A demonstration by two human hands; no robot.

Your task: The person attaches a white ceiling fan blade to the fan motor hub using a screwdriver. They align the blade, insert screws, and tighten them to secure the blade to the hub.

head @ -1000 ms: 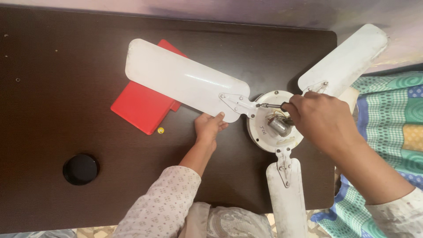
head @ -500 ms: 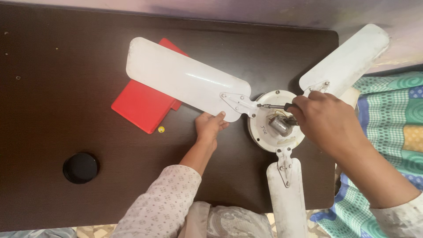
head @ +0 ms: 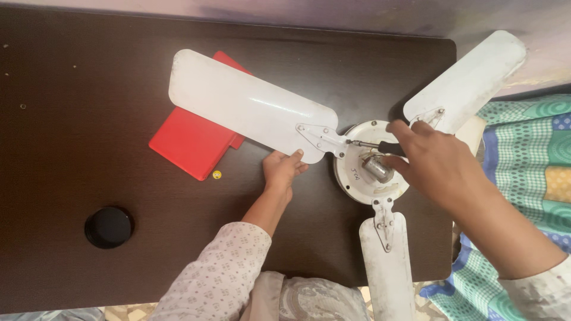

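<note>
A round black lid (head: 109, 227) and a flat red plastic case (head: 193, 141) lie on the dark brown wooden table (head: 71, 89). The left hand (head: 284, 169) presses open-fingered under the long white metal fan blade (head: 250, 107), gripping nothing. The white ceiling-fan hub (head: 370, 172) rests near the table's right edge. The right hand (head: 437, 166) is wrapped around a black-handled screwdriver (head: 372, 145), whose tip sits at the blade bracket. The tip could slip off the screw if the blade shifts under the left hand.

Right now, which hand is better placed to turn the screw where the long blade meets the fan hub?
The right hand, probably: it holds the screwdriver with the tip at that screw. The left hand lies under the long blade, steadying it.
</note>
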